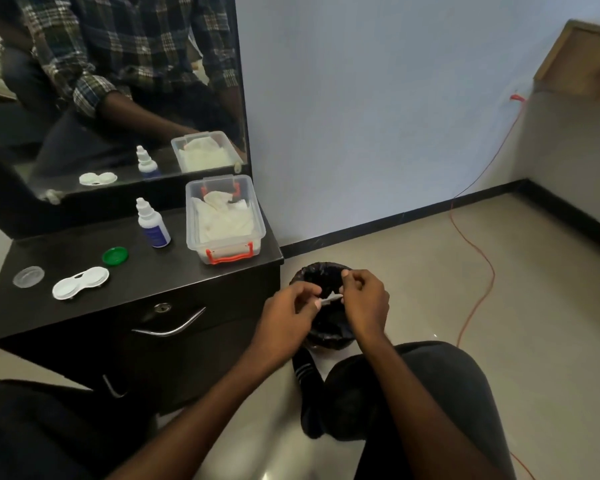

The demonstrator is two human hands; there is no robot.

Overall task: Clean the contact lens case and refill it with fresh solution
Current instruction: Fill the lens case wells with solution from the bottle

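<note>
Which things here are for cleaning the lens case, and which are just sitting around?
For the job:
lens case
green cap
clear cap
solution bottle
tissue box
white scrap, pinched by left hand and right hand
bin

Just lying about:
mirror
orange cable
drawer handle

We cannot tell what the small white strip (330, 300) pinched between our two hands is; it is too small and blurred. Our hands cover part of the black-lined bin (317, 271), hiding its inside. The label on the solution bottle (152, 225) is unreadable. The counter (84, 317) runs off the left edge.
</note>
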